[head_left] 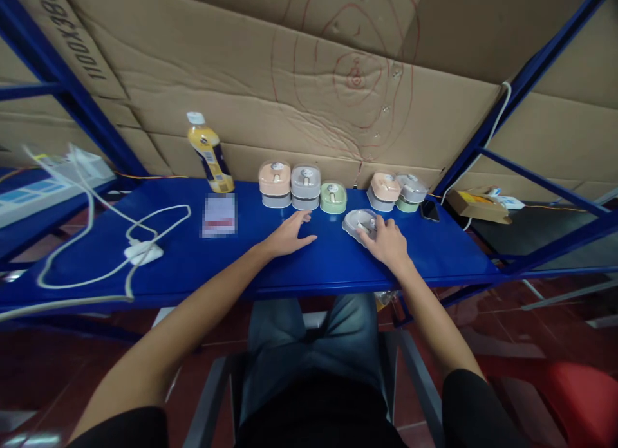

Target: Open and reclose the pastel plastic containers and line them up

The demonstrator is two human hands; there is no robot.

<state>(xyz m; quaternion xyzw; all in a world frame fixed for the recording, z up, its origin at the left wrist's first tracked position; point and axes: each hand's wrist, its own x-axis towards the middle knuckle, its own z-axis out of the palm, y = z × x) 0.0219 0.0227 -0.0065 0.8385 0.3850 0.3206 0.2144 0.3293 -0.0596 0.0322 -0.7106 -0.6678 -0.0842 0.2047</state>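
My right hand (pixel 392 243) has its thumb and fingers closed on the near right side of a pale grey, shallow container (pixel 352 221). Small white parts show between the fingers, too small to make out. Over the blue table, my left hand (pixel 286 237) holds nothing, its thumb apart from the fingers. Just beyond it are a peach box (pixel 274 177) and a grey box (pixel 306 181), each on top of another box. A single green box (pixel 333 198) sits to their right. Farther right are a second peach box (pixel 386 185) and a grey box (pixel 411 188), also stacked.
A yellow drink bottle (pixel 210 155) stands at the back left, behind a blurred card (pixel 219 215). White cables and a white adapter (pixel 143 252) lie on the left. A dark phone (pixel 429 210) is at the right. Cardboard (pixel 232 68) walls the back between blue posts.
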